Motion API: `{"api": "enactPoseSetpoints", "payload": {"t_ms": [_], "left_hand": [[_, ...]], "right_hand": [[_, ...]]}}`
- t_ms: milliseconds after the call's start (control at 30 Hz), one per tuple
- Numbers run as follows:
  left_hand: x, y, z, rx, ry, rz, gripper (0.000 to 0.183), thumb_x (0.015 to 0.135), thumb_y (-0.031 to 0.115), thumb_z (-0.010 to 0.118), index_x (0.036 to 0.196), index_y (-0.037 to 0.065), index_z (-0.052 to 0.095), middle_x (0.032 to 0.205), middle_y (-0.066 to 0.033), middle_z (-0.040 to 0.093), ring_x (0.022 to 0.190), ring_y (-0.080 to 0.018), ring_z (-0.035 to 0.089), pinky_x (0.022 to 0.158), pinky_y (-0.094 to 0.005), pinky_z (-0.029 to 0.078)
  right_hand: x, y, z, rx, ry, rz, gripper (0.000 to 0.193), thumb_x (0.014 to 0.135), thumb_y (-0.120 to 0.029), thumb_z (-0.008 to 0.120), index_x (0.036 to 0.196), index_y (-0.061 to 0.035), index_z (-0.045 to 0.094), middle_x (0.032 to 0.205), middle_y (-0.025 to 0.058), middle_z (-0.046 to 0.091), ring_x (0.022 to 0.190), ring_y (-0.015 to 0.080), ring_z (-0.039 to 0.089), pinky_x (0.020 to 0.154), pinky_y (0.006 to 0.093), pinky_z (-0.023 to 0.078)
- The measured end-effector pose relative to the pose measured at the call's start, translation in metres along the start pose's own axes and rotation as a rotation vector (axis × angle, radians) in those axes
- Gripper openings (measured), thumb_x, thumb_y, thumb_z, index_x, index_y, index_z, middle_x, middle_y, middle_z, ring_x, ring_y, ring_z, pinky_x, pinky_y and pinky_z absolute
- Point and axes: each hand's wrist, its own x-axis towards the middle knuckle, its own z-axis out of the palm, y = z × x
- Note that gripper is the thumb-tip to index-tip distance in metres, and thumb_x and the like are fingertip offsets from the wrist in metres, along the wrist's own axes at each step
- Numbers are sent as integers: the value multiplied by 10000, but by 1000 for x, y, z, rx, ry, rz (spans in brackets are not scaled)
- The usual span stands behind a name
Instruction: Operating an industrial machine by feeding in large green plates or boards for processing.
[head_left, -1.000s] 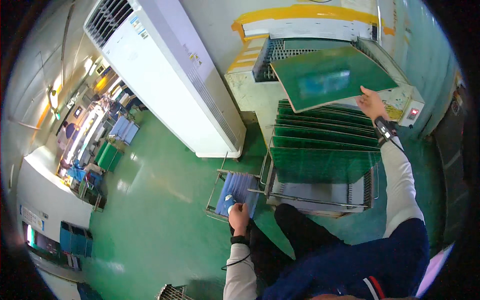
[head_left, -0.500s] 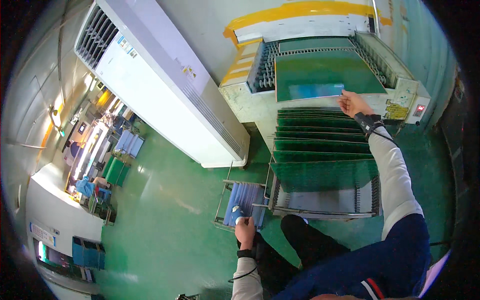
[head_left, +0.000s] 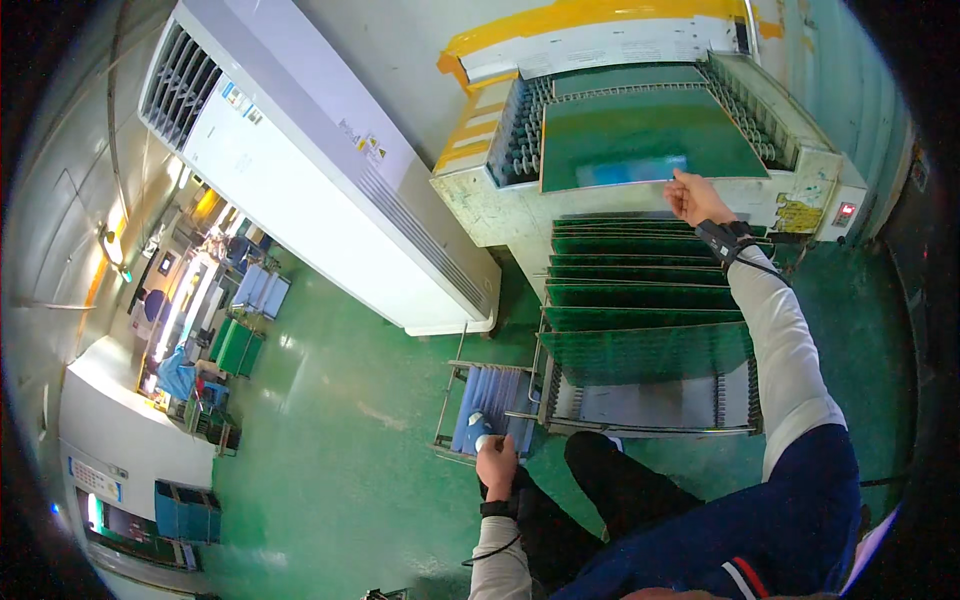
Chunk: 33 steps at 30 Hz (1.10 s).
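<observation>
Green floor point(head_left: 320, 430) under pale walls point(head_left: 380, 50), with a tall white air-conditioning unit point(head_left: 340, 190) standing toward the left and brightly lit workstations point(head_left: 190, 290) far beyond it. Against the wall: pale machine point(head_left: 510, 215), yellow tape point(head_left: 600, 22) above, red-lit display point(head_left: 847, 210) at the front right corner, roller bed point(head_left: 530, 145) recessed into the top. On the roller bed: one green panel point(head_left: 640, 135), lying flat, with rollers exposed along its left and right edges and its near edge projecting past the bed's front edge; bluish reflection near that edge. Behind it, toward the bed's back edge: second panel point(head_left: 630, 79), also flat and green. Right hand point(head_left: 697, 196): fingers bent, tips at the near edge of the first panel, slightly right of that edge's middle. Pinch or mere contact: cannot tell. Black wrist device point(head_left: 722, 240) on the same arm. Directly below the machine's front edge: metal rack point(head_left: 748, 400) on the floor, holding a row of green boards point(head_left: 650, 355) on edge, spaced apart and slightly tilted, with bare grey base point(head_left: 645, 400) showing toward the front rail point(head_left: 660, 432). Near the rack's front left corner: smaller wire rack point(head_left: 445, 395) with blue sheets point(head_left: 500, 385) in rows. Left hand point(head_left: 497, 466): in front of the smaller rack, fingers curled inward; contents, if any, hidden. Just beyond the knuckles: blue-and-white item point(head_left: 479, 430), kind unclear; contact with the hand: cannot tell.
</observation>
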Motion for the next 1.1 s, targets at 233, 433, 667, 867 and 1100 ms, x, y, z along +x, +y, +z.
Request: {"api": "enactPoseSetpoints", "payload": {"t_ms": [233,433,667,867,1100], "left_hand": [[-3,3,-2,-41,24,1,307,809,380,671,854,77,695,784,-119,690,743,-293,673,661,-374,504],[-2,-5,0,-52,21,-5,314,806,378,675,866,71,699,791,-115,695,746,-278,679,666,-377,507],[-4,-11,-1,-58,37,4,285,809,363,631,875,94,701,802,-108,695,761,-294,672,680,-384,517],[-6,-12,-5,-81,67,23,329,808,391,602,895,88,694,826,-126,694,784,-318,668,697,-408,519],[-17,-13,-22,-91,94,37,286,810,345,621,851,66,671,793,-149,667,751,-336,645,654,-435,499]], "right_hand": [[8,4,-3,64,-31,-36,368,865,-396,663,938,-48,567,901,73,621,723,145,568,622,278,476],[15,2,-7,55,-60,-48,349,862,-376,672,939,-49,577,913,80,626,723,156,567,626,279,474],[5,6,0,71,-39,-54,395,891,-423,610,991,-41,585,927,61,644,706,142,564,635,292,458],[-53,14,3,-348,-241,-126,292,890,-339,572,866,-49,600,739,24,597,624,134,524,577,265,407],[-174,54,46,-817,-148,-206,267,913,-293,559,817,-46,598,714,57,627,604,132,588,558,256,481]]}}
